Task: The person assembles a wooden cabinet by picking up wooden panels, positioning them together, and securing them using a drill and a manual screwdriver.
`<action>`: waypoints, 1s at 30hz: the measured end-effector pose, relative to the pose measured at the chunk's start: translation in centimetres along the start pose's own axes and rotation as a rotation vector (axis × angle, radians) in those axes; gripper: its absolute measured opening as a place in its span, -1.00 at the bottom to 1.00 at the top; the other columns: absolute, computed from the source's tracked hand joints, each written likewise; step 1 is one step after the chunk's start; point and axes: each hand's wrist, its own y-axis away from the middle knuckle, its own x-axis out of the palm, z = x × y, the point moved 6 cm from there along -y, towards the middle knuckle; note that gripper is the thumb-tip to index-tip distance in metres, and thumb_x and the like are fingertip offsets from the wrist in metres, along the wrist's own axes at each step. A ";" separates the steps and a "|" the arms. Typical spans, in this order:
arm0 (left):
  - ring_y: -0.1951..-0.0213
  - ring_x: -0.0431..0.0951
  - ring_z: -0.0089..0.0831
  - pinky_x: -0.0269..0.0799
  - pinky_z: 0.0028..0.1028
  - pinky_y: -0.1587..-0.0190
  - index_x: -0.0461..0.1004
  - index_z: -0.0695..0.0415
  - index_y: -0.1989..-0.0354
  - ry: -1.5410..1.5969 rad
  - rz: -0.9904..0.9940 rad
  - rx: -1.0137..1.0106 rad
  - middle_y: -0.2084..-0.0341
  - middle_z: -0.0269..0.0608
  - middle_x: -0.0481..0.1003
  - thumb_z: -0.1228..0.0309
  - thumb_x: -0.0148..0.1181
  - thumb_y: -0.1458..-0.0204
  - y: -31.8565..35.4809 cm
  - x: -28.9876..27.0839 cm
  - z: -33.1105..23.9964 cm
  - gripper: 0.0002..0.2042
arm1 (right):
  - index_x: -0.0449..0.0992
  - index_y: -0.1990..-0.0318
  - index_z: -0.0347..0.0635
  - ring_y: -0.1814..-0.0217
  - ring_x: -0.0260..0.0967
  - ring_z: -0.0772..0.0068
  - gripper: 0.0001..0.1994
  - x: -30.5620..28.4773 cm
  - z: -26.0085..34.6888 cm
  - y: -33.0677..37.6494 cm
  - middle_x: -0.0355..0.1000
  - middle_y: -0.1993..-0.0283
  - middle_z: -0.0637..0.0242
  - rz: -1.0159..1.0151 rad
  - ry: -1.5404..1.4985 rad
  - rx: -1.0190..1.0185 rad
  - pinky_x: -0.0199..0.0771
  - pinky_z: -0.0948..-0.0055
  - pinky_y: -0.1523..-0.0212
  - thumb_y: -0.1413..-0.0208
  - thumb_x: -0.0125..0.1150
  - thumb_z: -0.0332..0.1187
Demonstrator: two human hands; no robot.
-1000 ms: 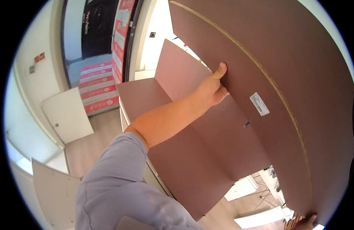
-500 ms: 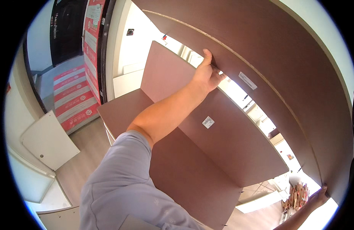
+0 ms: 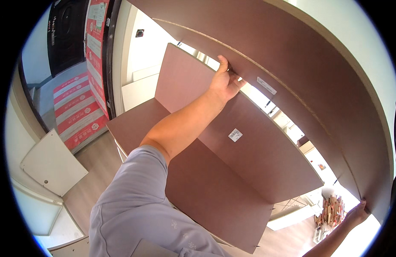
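Observation:
A large brown panel assembly [image 3: 300,64] hangs overhead, two boards meeting along a pale raw edge, with a white label and dark pins jutting from its lower edge. My left hand [image 3: 225,81] grips that lower edge, thumb up and fingers curled beneath. At the far right end, my right hand [image 3: 357,213] holds the same assembly, its fingers partly hidden. Below stands an upright brown board [image 3: 258,141] with a square sticker. It meets a flat brown board [image 3: 219,192] at its foot. A narrow gap separates the upright board from the overhead assembly.
A pale panel with a round hole [image 3: 56,165] leans at the left. Beyond the doorway lies red-and-white sheeting [image 3: 80,109] before a dark door [image 3: 67,38]. A bundle of thin wooden strips [image 3: 330,212] stands at lower right. Dark pins jut from the flat board's right end.
The overhead assembly has shifted slightly left and lower, narrowing the gap to the upright board. Both hands keep their hold; the view has turned a little.

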 end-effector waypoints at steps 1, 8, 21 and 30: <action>-0.36 0.31 -0.19 0.30 0.04 -0.39 0.19 0.05 -0.39 0.004 0.005 0.008 -0.33 -0.18 0.27 -0.26 0.04 -0.16 0.0 0.1 -0.1 -0.23 | 0.19 -0.38 -0.54 -0.41 0.28 -0.03 -0.40 0.5 1.0 0.4 0.32 -0.36 -0.11 0.013 -0.028 -0.015 0.19 0.19 -0.52 -0.19 0.20 -0.62; -0.32 0.35 -0.19 0.30 0.01 -0.40 0.15 0.12 -0.39 0.017 -0.028 0.028 -0.28 -0.20 0.29 -0.27 0.03 -0.16 -0.2 0.2 -0.7 -0.18 | 0.21 -0.36 -0.54 -0.38 0.32 -0.03 -0.41 0.9 3.1 1.0 0.34 -0.33 -0.13 -0.044 0.077 0.039 0.23 0.16 -0.51 -0.17 0.21 -0.63; -0.29 0.38 -0.18 0.31 -0.09 -0.43 0.14 0.23 -0.41 -0.281 -0.191 -0.191 -0.30 -0.04 0.26 -0.24 -0.13 -0.32 4.1 0.5 -3.3 -0.22 | 0.20 -0.37 -0.44 -0.41 0.34 0.01 -0.37 -0.8 4.4 1.7 0.29 -0.37 -0.11 -0.038 0.034 0.037 0.41 0.15 -0.45 -0.12 0.22 -0.66; 0.18 0.49 -0.49 0.42 -0.47 0.09 0.51 0.21 0.08 -1.369 0.471 1.262 0.16 -0.23 0.52 0.51 0.39 -0.13 21.2 13.8 -18.1 -0.76 | 0.49 -0.06 -0.32 -0.05 0.54 0.24 -0.52 -1.4 -0.6 1.9 0.54 0.00 0.17 0.106 -0.356 -0.110 0.58 0.30 -0.13 0.06 0.49 -0.58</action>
